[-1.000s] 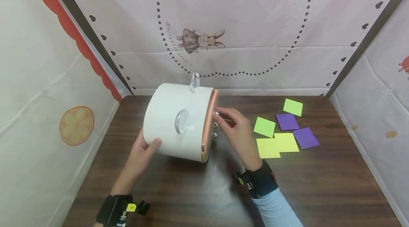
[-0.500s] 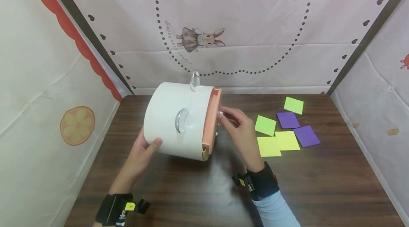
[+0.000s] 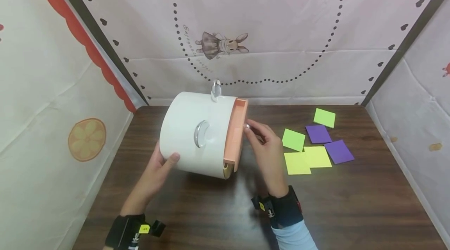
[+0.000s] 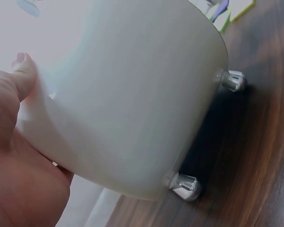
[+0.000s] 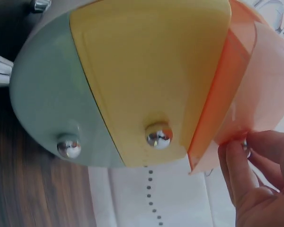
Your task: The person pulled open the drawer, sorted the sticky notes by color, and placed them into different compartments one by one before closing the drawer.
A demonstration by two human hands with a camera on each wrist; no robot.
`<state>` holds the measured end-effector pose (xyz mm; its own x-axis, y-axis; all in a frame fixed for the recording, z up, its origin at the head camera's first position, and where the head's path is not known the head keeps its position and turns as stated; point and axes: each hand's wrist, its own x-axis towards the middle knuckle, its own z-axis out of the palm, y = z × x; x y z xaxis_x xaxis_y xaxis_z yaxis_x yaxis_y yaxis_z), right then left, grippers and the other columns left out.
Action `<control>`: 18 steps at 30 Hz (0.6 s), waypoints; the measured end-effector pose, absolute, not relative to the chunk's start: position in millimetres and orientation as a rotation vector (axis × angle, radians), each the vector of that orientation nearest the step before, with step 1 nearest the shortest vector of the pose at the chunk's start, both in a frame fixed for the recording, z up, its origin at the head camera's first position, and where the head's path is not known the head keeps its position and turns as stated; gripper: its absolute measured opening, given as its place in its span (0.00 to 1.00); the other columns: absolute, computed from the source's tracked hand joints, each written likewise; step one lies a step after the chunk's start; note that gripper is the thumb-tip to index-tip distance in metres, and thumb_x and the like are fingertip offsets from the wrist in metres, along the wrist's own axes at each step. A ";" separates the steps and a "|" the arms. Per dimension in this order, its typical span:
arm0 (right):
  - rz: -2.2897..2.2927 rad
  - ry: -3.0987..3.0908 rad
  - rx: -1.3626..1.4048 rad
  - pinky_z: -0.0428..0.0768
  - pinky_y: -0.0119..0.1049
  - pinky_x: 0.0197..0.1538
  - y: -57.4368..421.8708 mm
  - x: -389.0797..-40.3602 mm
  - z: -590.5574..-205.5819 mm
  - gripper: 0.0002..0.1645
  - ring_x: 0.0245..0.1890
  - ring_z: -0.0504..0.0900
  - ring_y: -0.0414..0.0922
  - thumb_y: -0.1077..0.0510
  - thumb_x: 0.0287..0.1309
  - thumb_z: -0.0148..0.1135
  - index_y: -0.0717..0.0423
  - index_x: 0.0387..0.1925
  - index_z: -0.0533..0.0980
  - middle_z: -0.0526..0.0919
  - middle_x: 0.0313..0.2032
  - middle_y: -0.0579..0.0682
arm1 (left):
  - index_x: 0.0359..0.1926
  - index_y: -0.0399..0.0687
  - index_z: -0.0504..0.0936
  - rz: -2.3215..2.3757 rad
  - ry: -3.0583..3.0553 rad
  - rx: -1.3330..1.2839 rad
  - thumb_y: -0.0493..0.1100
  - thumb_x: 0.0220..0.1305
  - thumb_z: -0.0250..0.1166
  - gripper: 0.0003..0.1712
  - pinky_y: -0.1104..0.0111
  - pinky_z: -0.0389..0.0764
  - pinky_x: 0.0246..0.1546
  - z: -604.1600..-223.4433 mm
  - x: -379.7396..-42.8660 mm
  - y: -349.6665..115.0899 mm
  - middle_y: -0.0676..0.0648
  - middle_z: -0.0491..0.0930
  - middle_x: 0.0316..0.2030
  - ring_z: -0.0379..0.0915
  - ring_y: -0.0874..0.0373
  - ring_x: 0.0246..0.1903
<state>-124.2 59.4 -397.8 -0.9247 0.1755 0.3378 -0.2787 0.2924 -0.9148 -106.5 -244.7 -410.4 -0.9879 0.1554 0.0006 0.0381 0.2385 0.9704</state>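
A white rounded drawer box (image 3: 193, 134) stands on its clear feet, with three coloured drawer fronts on its right side. The top one, a peach drawer (image 3: 234, 136), is pulled partway out. My right hand (image 3: 268, 152) pinches its small silver knob (image 5: 246, 150) between thumb and fingers. In the right wrist view, the yellow drawer (image 5: 151, 71) and the green drawer (image 5: 61, 104) sit flush beside it, each with a knob. My left hand (image 3: 156, 175) grips the box's left end, thumb on the near side; its other fingers are mostly hidden behind the box.
Several sticky notes lie right of my right hand: green (image 3: 293, 140), yellow (image 3: 297, 163) and purple (image 3: 339, 151). Two clear handles (image 3: 201, 134) stick out from the box. Fabric walls (image 3: 281, 27) enclose the brown table (image 3: 218, 215) at the back and sides.
My right hand has moved right, drawing the peach drawer further out of the box by its knob. My left hand keeps its hold on the box, which stays in place.
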 end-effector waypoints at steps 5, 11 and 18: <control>1.668 -2.145 0.181 0.80 0.31 0.48 62.3 -126.1 -403.1 0.18 0.48 0.79 0.34 0.46 0.61 0.64 0.37 0.53 0.80 0.81 0.47 0.38 | 0.73 0.72 0.43 1.853 2.438 0.210 0.53 0.68 0.59 0.42 0.50 0.63 0.63 -422.1 -110.6 -247.9 0.56 0.55 0.68 0.54 0.55 0.67; 1.695 -2.080 0.235 0.80 0.37 0.48 62.6 -118.8 -387.2 0.17 0.47 0.81 0.42 0.57 0.61 0.65 0.52 0.51 0.81 0.83 0.46 0.49 | 0.73 0.72 0.40 1.817 2.427 0.266 0.52 0.71 0.56 0.41 0.48 0.60 0.63 -420.9 -112.8 -249.4 0.56 0.51 0.69 0.51 0.53 0.68; 1.757 -2.062 0.240 0.80 0.40 0.50 61.0 -111.6 -374.4 0.17 0.47 0.82 0.48 0.63 0.59 0.66 0.62 0.50 0.80 0.83 0.46 0.57 | 0.73 0.71 0.40 1.802 2.393 0.289 0.49 0.71 0.57 0.41 0.46 0.59 0.63 -417.5 -110.6 -252.2 0.55 0.50 0.69 0.49 0.52 0.68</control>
